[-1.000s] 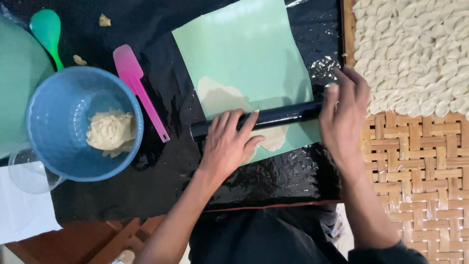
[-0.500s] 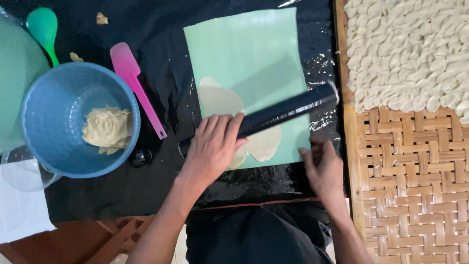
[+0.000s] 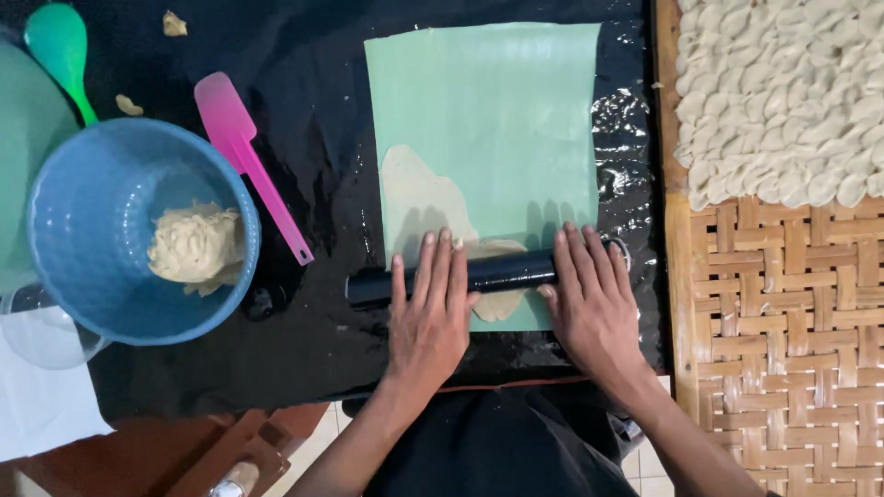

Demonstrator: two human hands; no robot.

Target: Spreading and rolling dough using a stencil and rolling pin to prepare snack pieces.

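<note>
Two hands are laid flat on a black roller [image 3: 488,273], which lies crosswise over the near end of a green sheet [image 3: 497,129]. The left hand [image 3: 431,317] is pressed open-palmed on the roller's left part, fingers stretched forward over it, nothing clenched; the right hand [image 3: 589,308] is spread the same way on the right end, fingers extended, the roller pinned beneath rather than grasped. A flattened patch of pale dough [image 3: 419,193] is seen on the sheet, running from ahead of the roller to under it, with an edge showing on the near side. Everything is set on a shiny black cover [image 3: 304,166]. To the left, a blue bowl [image 3: 83,212] is placed, a lump of dough [image 3: 191,247] held inside it. A pink spatula [image 3: 249,161] is laid between bowl and sheet, and a green spoon [image 3: 57,46] is seen beyond the bowl. On the right, a woven tray [image 3: 783,322] is covered at its far part with many small dough pieces [image 3: 783,92].
</note>
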